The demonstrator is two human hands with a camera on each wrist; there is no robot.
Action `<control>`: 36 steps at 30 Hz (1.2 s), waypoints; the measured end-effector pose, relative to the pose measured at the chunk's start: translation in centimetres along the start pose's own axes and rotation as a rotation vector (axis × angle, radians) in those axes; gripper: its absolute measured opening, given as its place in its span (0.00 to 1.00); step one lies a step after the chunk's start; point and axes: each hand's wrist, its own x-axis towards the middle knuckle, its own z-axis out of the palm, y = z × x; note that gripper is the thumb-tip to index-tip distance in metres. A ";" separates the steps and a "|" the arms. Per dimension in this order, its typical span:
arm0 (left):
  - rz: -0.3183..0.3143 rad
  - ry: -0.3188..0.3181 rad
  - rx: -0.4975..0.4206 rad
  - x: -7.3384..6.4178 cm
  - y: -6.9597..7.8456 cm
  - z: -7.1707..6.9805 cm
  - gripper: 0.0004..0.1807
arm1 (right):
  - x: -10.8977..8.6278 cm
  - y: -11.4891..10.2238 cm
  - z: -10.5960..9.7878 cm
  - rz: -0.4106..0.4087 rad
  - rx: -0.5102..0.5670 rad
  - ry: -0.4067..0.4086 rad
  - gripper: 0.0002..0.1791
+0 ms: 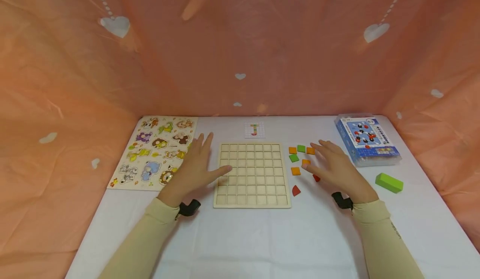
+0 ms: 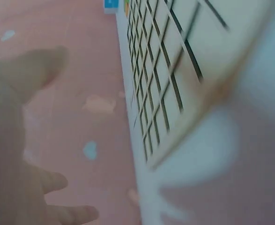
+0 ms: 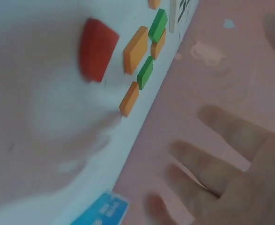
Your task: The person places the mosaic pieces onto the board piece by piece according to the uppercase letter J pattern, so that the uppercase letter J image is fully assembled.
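Note:
A square wooden grid board [image 1: 252, 175] lies in the middle of the table. My left hand [image 1: 193, 168] hovers at its left edge, fingers spread and holding nothing; in the left wrist view the thumb [image 2: 36, 70] stands apart from the board. To the right of the board are several orange square tiles [image 1: 296, 171], green square tiles [image 1: 301, 148] and red quarter-round tiles [image 1: 296, 190]. Above some of these tiles my right hand [image 1: 339, 171] is held with extended fingers and nothing in it, partly covering a red tile [image 1: 316, 178].
Behind the board lies a small card [image 1: 255, 130] with a coloured J-shaped pattern. An animal puzzle board [image 1: 150, 154] is at the left, partly behind my left hand. On the right sit a boxed molecule set [image 1: 369, 139] and a green block [image 1: 389, 183]. Orange cloth [image 1: 240, 46] surrounds the table.

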 end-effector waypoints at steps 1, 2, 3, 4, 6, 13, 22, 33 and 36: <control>0.003 -0.008 -0.023 0.5 0.2 0.4 0.68 | 0.3 -0.1 0.1 -0.004 0.009 -0.014 0.45; 0.005 -0.017 -0.045 0.8 0.4 0.7 0.67 | 0.6 -0.1 0.2 -0.002 0.017 -0.028 0.44; 0.008 -0.026 -0.067 1.1 0.5 0.8 0.67 | 0.8 -0.1 0.3 0.001 0.026 -0.041 0.42; 0.004 -0.037 -0.088 1.3 0.6 1.0 0.66 | 1.0 -0.1 0.4 0.009 0.032 -0.052 0.40; -0.015 -0.056 -0.120 1.4 0.7 1.2 0.65 | 1.2 -0.1 0.6 0.036 0.044 -0.072 0.37; -0.090 -0.065 -0.185 1.3 -0.2 1.3 0.57 | 1.2 0.0 1.0 0.115 0.077 -0.125 0.26; -0.125 -0.124 -0.195 1.4 -0.9 1.0 0.43 | 1.7 0.2 1.5 0.090 0.043 -0.106 0.18; -0.122 -0.175 -0.266 1.4 -1.1 1.3 0.41 | 2.3 0.0 2.1 0.118 -0.014 -0.089 0.13; -0.120 -0.182 -0.260 1.4 -1.1 1.4 0.41 | 2.2 0.0 2.1 0.125 -0.010 -0.086 0.12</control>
